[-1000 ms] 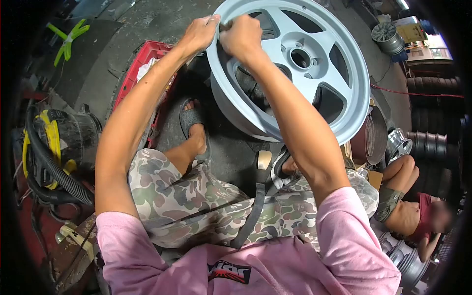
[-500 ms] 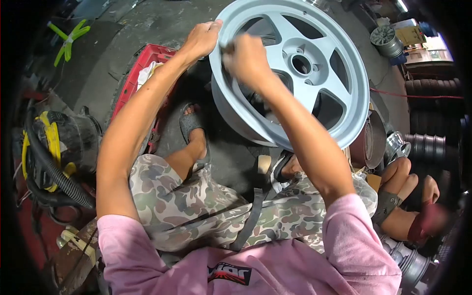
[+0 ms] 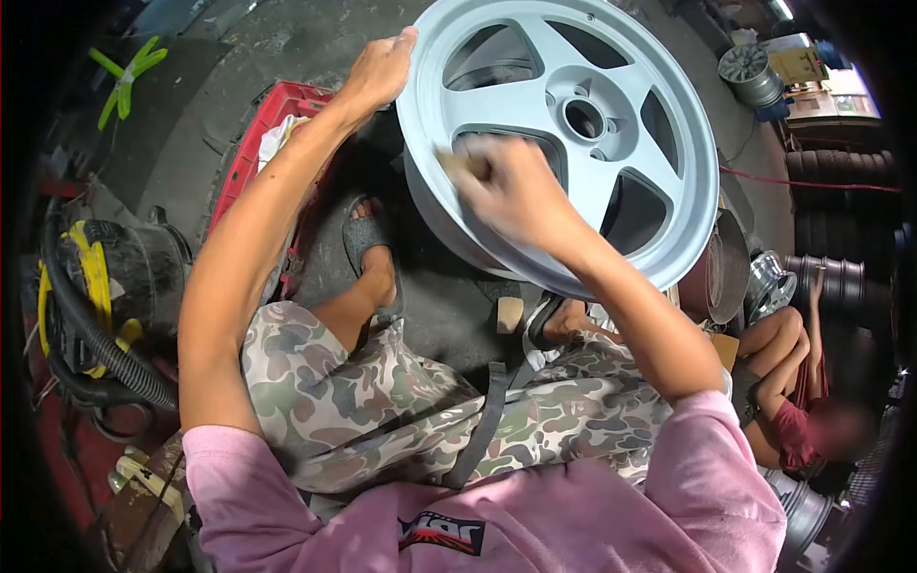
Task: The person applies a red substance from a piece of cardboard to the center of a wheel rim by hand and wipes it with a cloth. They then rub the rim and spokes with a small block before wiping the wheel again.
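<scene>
A pale blue-grey five-spoke car wheel rim [image 3: 516,113] is tilted up in front of me, its spoked face towards me. My left hand [image 3: 380,69] is closed on the rim's upper left edge, with the thumb on top and some fingers hidden behind. Over the lower left lip is my right hand [image 3: 516,186], blurred by motion. Its fingers are closed on a small tan piece of sandpaper [image 3: 460,168], pressed to the lip beside a spoke opening; blur hides its exact shape.
A red plastic crate [image 3: 250,158] with white cloth stands to the left, near a vacuum cleaner [image 3: 134,277] with a black hose. A small tan block [image 3: 510,315] lies on the floor. Another person [image 3: 778,353] sits at right among metal wheels [image 3: 827,279] and stacked tyres [image 3: 841,172].
My right hand has moved down along the rim's left lip with the sandpaper. My left hand keeps its hold on the edge. The other person at right has raised an arm.
</scene>
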The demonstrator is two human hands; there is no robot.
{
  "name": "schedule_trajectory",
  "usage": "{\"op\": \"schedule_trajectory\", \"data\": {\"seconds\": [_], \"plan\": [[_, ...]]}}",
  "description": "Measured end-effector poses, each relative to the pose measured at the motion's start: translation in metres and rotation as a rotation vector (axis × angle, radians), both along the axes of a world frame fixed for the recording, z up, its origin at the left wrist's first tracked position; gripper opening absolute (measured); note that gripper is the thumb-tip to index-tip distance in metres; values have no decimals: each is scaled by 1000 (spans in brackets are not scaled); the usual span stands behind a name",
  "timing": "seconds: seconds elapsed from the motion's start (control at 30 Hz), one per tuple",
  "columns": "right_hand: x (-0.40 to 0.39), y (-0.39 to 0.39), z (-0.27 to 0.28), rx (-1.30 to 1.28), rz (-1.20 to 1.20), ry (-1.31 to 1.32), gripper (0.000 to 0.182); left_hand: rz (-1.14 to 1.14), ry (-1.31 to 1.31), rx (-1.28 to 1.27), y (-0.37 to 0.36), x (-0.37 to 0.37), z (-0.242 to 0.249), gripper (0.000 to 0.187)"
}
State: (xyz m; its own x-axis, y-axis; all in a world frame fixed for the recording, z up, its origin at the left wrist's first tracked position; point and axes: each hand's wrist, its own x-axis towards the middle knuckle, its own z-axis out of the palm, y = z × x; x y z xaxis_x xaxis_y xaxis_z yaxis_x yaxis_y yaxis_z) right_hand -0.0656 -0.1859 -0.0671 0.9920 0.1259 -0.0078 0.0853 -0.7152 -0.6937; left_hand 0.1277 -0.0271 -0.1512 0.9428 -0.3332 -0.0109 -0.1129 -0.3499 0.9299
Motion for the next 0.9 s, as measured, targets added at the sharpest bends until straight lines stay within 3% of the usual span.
{"op": "schedule_trajectory", "data": {"seconds": [0.13,0.17,0.27,0.37,0.4,0.5,0.53,0.57,0.63,0.67,0.77,0.9], "plan": [[-26,-16,12,-70,94,8,13,50,-53,45,-9,0,2,67],[-8,-6,-3,52,26,-72,16,39,-56,44,-10,-3,4,67],[97,25,-42,-167,-148,-363,22,15,8,44,1,-5,10,67],[167,23,-33,-122,-477,-277,23,91,-58,7,5,-2,0,68],[166,23,-34,-128,-482,-286,23,58,-53,68,7,1,4,67],[108,22,-30,-210,-121,-218,23,21,-24,79,6,3,5,66],[67,14,-29,-89,20,-280,17,3,-19,53,8,7,-1,66],[19,0,-8,-7,136,-122,15,-11,-12,28,8,9,-6,67],[-49,-50,7,-34,364,-43,12,-5,-34,27,9,5,-8,66],[-74,-71,29,-99,331,132,17,11,-26,16,9,4,-7,67],[-106,-121,58,-302,281,207,28,26,-36,31,1,4,-4,67],[-96,-78,28,-269,194,54,29,48,-53,44,5,-2,4,68]]}}
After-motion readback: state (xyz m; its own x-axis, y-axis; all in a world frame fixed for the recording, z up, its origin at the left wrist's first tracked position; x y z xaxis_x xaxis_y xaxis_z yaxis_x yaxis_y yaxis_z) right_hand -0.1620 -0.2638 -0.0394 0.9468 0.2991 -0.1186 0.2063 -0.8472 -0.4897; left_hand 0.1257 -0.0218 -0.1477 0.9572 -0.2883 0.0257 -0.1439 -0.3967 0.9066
